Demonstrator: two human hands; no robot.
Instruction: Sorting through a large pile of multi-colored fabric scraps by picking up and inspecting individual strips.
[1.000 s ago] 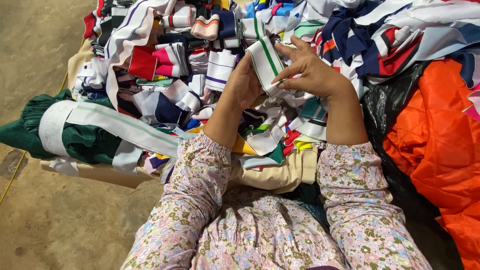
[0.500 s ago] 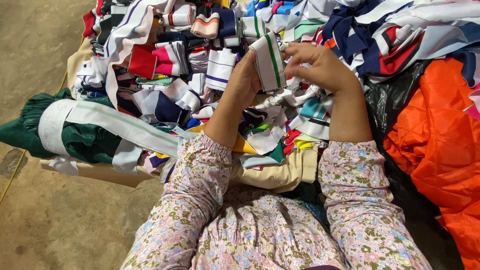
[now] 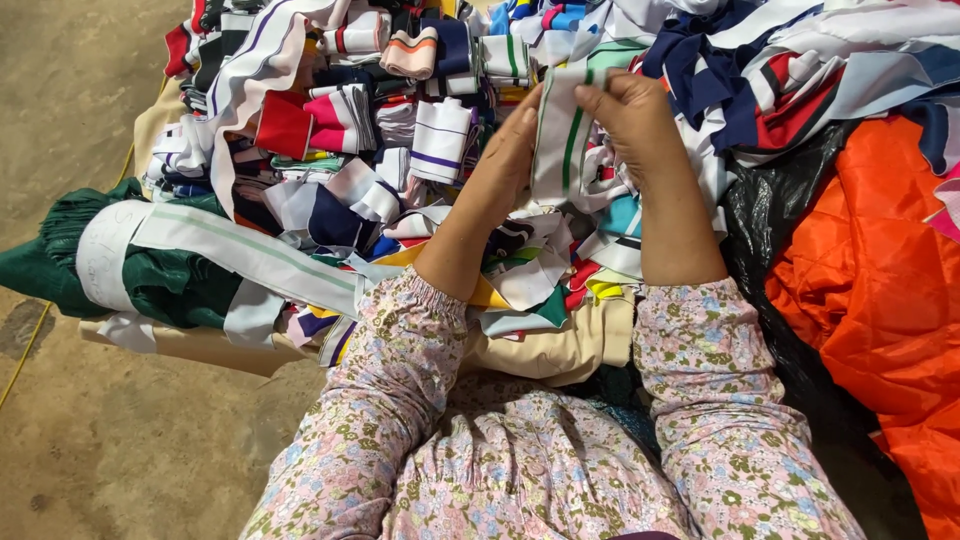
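Pile: heap of striped knit collar and cuff strips covered the space ahead of the person, in white, navy, red and green.
Orange fabric: quilted orange cloth lay at the right edge, beside black plastic sheeting.
Green bundle: dark green cloth sat at the left, wrapped by a pale band.
Left hand: left hand pressed flat against the strip's left edge.
Right hand: right hand pinched the strip's top right.
Strip: white strip with green stripe was held upright between both hands, above the pile.
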